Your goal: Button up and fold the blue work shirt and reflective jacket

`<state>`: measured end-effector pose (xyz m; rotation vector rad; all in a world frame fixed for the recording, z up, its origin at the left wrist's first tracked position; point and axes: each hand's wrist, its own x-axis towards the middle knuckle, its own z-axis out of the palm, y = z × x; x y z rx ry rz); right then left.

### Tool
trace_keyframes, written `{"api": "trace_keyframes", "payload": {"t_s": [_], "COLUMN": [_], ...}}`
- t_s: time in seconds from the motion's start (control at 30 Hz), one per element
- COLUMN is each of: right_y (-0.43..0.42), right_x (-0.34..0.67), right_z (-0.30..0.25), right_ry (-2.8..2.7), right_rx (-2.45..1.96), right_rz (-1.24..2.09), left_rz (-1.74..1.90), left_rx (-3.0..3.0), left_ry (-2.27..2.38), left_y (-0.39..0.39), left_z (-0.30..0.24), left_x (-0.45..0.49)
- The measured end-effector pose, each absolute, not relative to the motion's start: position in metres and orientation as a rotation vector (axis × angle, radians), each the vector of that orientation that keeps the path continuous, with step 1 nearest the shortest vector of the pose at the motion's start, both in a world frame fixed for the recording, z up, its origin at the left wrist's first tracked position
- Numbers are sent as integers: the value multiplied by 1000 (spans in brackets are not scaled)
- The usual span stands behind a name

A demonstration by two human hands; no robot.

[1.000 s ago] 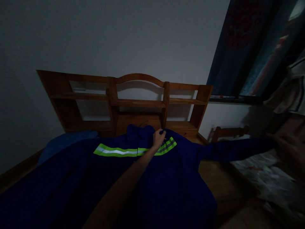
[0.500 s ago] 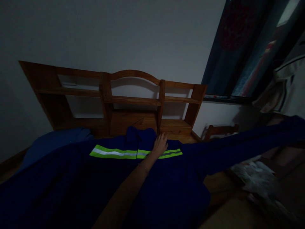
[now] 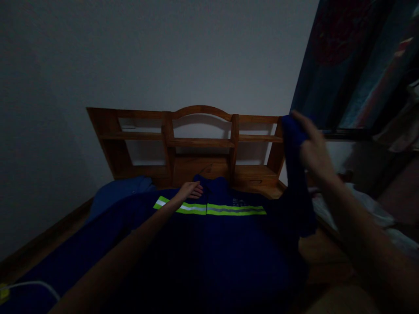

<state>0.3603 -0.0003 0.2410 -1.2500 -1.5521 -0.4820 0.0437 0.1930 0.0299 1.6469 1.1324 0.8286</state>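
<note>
A dark blue work jacket (image 3: 235, 248) lies spread out, front up, its collar pointing away from me. A yellow-green and silver reflective stripe (image 3: 237, 210) crosses the chest. My left hand (image 3: 190, 190) is over the upper chest beside the collar, fingers stretched out and holding nothing. On the right, my right hand (image 3: 312, 146) grips the end of one jacket sleeve (image 3: 296, 187) and holds it up, so the sleeve hangs down to the shoulder. The other sleeve (image 3: 98, 233) stretches toward the lower left.
Behind the jacket a wooden shelf unit (image 3: 201, 142) stands against the wall. Blue folded cloth (image 3: 121, 194) lies at the left. A white cord (image 3: 36, 283) curves at the lower left. Pale plastic bags (image 3: 366, 205) and a dark window (image 3: 347, 78) are at the right.
My right hand has come into view with the sleeve, which stretched out right before and is now raised and drawn inward. My left hand has moved left across the chest. The view has shifted.
</note>
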Motion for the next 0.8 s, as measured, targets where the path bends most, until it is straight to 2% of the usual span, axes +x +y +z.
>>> {"api": "trace_keyframes", "payload": {"t_s": [0.1,0.2,0.33,0.43,0.63,0.8], "right_y": [52,85,82,62,25,-2], "right_x": [253,156,95,97,163,253], "right_z": [200,136,59,31,13,-11], "right_ry": [-1765,-2046,-2454,-2458,-2429,-2373], "right_rx": [-1125,-1072,-1078,-1099,-1290,-1605], "right_rz": [-324,-137,71,86,2,-159], "left_rz": [764,737,779,771,905,1059], "left_rx": [1330,954,775,791,1105,1201], "left_ry": [1108,960,1008,1129,1453,1397], "left_y": [186,170,149,140,150,161], "left_z": [33,28,16,7,-7,-10], "left_x": [-19,-72,-121,-134,-104,-87]}}
